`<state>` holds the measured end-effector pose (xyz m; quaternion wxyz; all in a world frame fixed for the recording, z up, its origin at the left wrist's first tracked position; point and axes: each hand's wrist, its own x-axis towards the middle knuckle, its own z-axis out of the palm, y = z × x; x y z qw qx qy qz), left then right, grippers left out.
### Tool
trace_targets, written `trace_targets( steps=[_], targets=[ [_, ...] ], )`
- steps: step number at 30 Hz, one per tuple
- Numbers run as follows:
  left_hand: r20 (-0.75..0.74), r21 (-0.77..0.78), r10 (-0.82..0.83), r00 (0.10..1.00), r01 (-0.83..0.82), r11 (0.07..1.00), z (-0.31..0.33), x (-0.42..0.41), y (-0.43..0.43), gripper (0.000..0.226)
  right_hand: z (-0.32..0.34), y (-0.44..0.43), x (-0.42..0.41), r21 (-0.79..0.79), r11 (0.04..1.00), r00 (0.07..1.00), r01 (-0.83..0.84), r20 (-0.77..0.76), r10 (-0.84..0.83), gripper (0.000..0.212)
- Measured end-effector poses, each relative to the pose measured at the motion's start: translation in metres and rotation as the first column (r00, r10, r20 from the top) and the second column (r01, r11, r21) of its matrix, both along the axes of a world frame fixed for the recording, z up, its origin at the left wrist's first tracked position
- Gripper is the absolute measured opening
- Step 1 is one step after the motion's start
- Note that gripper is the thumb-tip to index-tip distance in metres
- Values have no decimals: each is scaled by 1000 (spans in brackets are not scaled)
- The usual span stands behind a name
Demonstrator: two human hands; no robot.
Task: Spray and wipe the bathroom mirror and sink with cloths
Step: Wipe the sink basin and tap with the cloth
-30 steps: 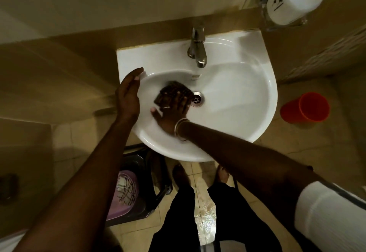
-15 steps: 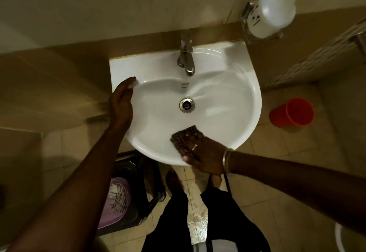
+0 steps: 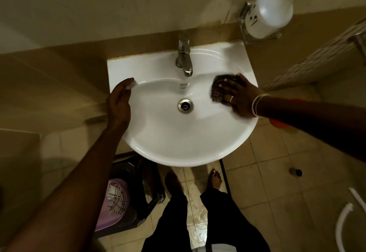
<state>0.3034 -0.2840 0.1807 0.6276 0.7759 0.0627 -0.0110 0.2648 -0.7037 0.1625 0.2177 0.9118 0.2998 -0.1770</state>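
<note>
Two hands: both at the sink, one working, one bracing.
Right hand: flat, fingers spread, pressing a dark cloth against the inner right wall of the basin, right of the tap.
Right grip: palm-down press on the cloth, not a pinch.
Left hand: resting on the left rim; something small and pale shows at its fingertips, and I cannot tell what it is or whether it is gripped.
Cloth handling: likely soft, light and limp; it should bunch or slide on slick porcelain, so broad palm pressure over its middle suits it best.
Spray bottle: on a small wall shelf above the right rear corner of the sink, well apart from both hands.
Mirror: not in view.
</note>
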Motion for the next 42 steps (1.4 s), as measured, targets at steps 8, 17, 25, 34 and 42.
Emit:
trace_targets(
  steps=[8,17,25,34,42],
  targets=[
    [11,-15,15,1000,-15,1000,-4,1,2,32,-9,-16,29,65,990,978,-123,177,110,54],
    [52,-6,-9,999,9,1000,-9,1,3,31,0,19,61,261,964,977,-37,213,-20,73],
    [28,-14,5,1000,-4,1000,-10,1,1,31,23,59,97,287,955,998,69,-36,-61,76],
    [-14,-5,-31,999,31,1000,-11,2,2,30,25,17,48,327,849,905,415,-54,-422,80],
    [-88,12,-55,995,57,998,-5,-12,2,32,15,0,-43,226,860,886,459,-45,-461,72]
  ],
)
